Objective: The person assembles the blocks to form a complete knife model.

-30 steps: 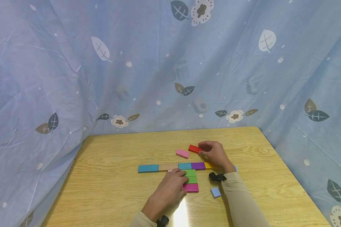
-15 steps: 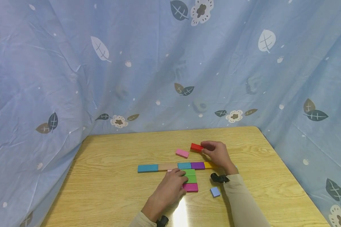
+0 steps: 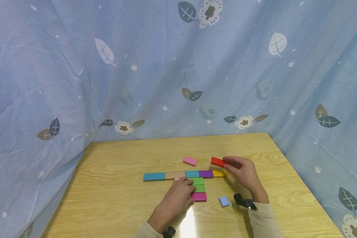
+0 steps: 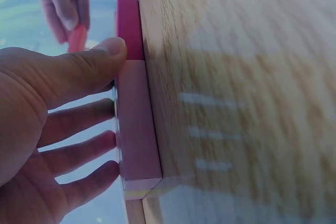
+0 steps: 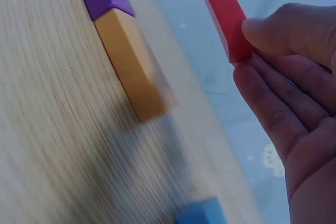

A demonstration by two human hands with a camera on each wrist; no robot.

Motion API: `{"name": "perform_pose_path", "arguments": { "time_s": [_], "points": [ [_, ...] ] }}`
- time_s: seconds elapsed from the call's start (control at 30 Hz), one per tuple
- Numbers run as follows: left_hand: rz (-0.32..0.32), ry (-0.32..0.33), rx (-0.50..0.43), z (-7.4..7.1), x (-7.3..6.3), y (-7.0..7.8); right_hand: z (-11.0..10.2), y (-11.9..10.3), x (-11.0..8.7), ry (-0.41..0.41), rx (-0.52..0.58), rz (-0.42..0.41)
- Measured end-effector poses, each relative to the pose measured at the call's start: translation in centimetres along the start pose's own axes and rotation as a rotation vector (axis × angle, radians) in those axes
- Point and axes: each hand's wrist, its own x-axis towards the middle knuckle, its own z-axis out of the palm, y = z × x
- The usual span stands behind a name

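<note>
In the head view, my right hand [image 3: 242, 172] pinches one end of a red block [image 3: 218, 162]. The right wrist view shows that red block [image 5: 226, 17] between thumb and fingertips, raised off the table. My left hand [image 3: 177, 198] rests on the left part of a group of blocks. Beside its fingers lie two green blocks [image 3: 198, 188] and a magenta block [image 3: 199, 197]. Up close in the left wrist view, the thumb touches a pale pink block [image 4: 137, 124] near where it meets the magenta block [image 4: 129, 27]. The other fingertips reach the block's far edge.
Behind the group runs a row: a long blue block [image 3: 154, 177], tan block [image 3: 175, 175], short blue block [image 3: 192, 174], purple block [image 3: 206, 174] and orange block [image 3: 219, 173]. A loose pink block [image 3: 190, 161] lies farther back, a light-blue block [image 3: 224, 201] nearer. A patterned curtain surrounds the table.
My right hand has carried the red block to the right and nearer to me, past the loose pink block. My left hand stays where it was.
</note>
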Motion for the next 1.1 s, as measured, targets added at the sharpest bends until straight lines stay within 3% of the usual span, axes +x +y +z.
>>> {"name": "perform_pose_path", "arguments": {
  "time_s": [0.2, 0.43, 0.67, 0.87, 1.1],
  "points": [
    [0.003, 0.007, 0.002, 0.1, 0.0, 0.0, -1.7, -0.6, -1.7, -0.014, -0.001, -0.042],
    [0.005, 0.005, 0.016, 0.1, 0.0, -0.1, -2.6, -1.2, -2.5, -0.111, 0.006, -0.040],
    [0.009, 0.009, 0.015, 0.0, -0.1, 0.0, -1.2, -0.9, -2.4, -0.196, -0.006, -0.091],
    [0.009, 0.006, 0.015, 0.0, -0.1, -0.1, -0.2, -1.0, -2.3, -0.265, -0.033, -0.081],
    [0.005, 0.009, 0.006, 0.0, -0.1, 0.0, 0.7, -0.7, -2.1, -0.291, -0.074, -0.104]
  ]
}}
